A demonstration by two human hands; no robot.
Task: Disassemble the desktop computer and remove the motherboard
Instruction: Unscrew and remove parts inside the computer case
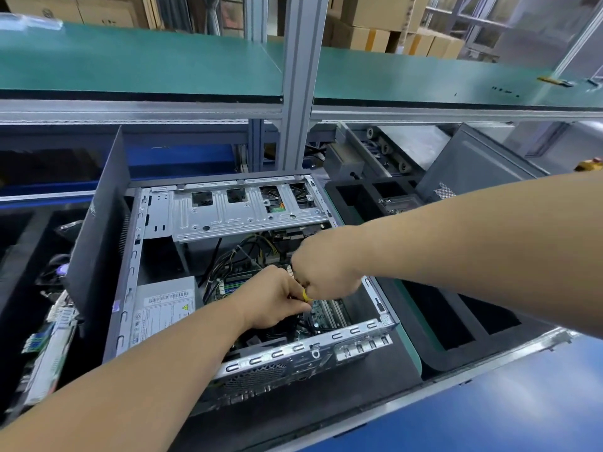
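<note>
While both forearms reach in from the near edge, the computer case [156, 324] lies on its side on the dark worktop [385, 380], open face up, side panel off. Left hand [274, 298] and right hand [323, 272] meet over the middle of the case, knuckles up, touching or nearly so. Both are curled closed around something small; a yellow bit [306, 294] shows between them, too little visible to say what it is or which hand holds it.

Motherboard [326, 313] sits in the floor of the case, green, partly hidden under the hands; slots visible just right of the left hand. Cable bundle [248, 252], black with some yellow strands, runs above the board toward the drive cage [241, 210], a bare metal bracket spanning the far part of the case. Power supply [163, 308], grey with barcode label and yellow warning triangle, occupies the near-left corner of the case.

Dark panel [101, 246] stands upright against the left side of the case. Green circuit cards [42, 347] lie on the left, outside the case. Black foam tray [440, 314] with empty cut-outs lies to the right. Green shelf [146, 60] overhead; cardboard boxes [368, 31] behind it.
</note>
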